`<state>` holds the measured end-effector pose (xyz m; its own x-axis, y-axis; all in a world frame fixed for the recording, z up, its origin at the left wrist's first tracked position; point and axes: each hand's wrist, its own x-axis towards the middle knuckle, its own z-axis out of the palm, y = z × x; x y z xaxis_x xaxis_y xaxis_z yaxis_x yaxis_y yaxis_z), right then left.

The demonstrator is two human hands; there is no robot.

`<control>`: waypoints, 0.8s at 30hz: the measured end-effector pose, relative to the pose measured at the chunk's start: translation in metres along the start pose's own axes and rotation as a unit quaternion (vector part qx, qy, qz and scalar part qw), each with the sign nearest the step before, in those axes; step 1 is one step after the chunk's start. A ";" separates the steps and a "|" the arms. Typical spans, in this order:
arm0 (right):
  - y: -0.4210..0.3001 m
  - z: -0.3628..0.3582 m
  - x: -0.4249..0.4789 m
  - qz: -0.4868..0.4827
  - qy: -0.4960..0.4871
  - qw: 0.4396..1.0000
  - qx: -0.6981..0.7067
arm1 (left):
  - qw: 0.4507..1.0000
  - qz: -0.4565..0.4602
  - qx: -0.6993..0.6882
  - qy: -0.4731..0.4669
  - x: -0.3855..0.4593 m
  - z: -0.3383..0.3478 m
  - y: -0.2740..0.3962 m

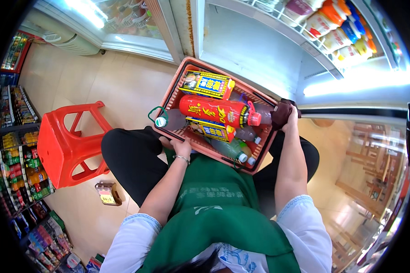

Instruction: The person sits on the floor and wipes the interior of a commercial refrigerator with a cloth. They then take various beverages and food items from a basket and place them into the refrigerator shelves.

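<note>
A pink plastic shopping basket (205, 146) full of drinks is between my knees, at the open cooler. My left hand (181, 147) grips its near rim at the left corner. In my right hand (290, 117) is a bunched dark maroon cloth (281, 115), against the basket's right end. Across the top of the load lies a large red bottle (213, 111) with a pink cap. Drink cartons, one behind it (205, 83) and another in front (212, 129), flank it. A clear bottle with a green carry loop (174, 119) leans at the left; several more bottles (232, 148) lie lower, partly hidden.
Capped bottles (331, 29) fill a wire shelf in the cooler (249, 51) ahead. The glass door (355, 170) stands at my right. On the tiled floor to my left are a red plastic stool (61, 146) and a small brown box (108, 194), near stocked shelves (24, 163).
</note>
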<state>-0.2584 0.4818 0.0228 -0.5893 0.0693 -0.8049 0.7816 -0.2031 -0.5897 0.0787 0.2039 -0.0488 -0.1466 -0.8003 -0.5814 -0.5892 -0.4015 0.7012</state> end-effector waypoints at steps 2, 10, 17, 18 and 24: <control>0.011 -0.024 0.041 -0.088 -0.011 0.995 0.033 | 1.000 0.012 0.028 -0.009 0.001 0.008 -0.006; 0.015 0.100 -0.028 -0.063 -0.082 0.994 0.036 | 0.970 -0.136 -0.148 0.138 0.041 -0.019 -0.025; 0.047 0.188 -0.042 -0.019 -0.261 0.961 0.083 | 0.941 -0.185 -0.221 0.178 0.136 -0.094 0.036; 0.051 0.204 -0.045 -0.002 -0.264 0.960 0.093 | 0.940 -0.176 -0.264 0.125 0.145 -0.105 0.052; 0.082 0.310 -0.059 0.072 -0.294 0.937 0.172 | 0.927 -0.040 -0.352 0.124 0.221 -0.170 0.092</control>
<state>-0.2231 0.1583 0.0423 -0.5733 -0.5124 -0.6393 0.8087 -0.4792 -0.3411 0.1273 -0.0862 -0.0425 0.1129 -0.7981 -0.5918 0.0879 -0.5852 0.8061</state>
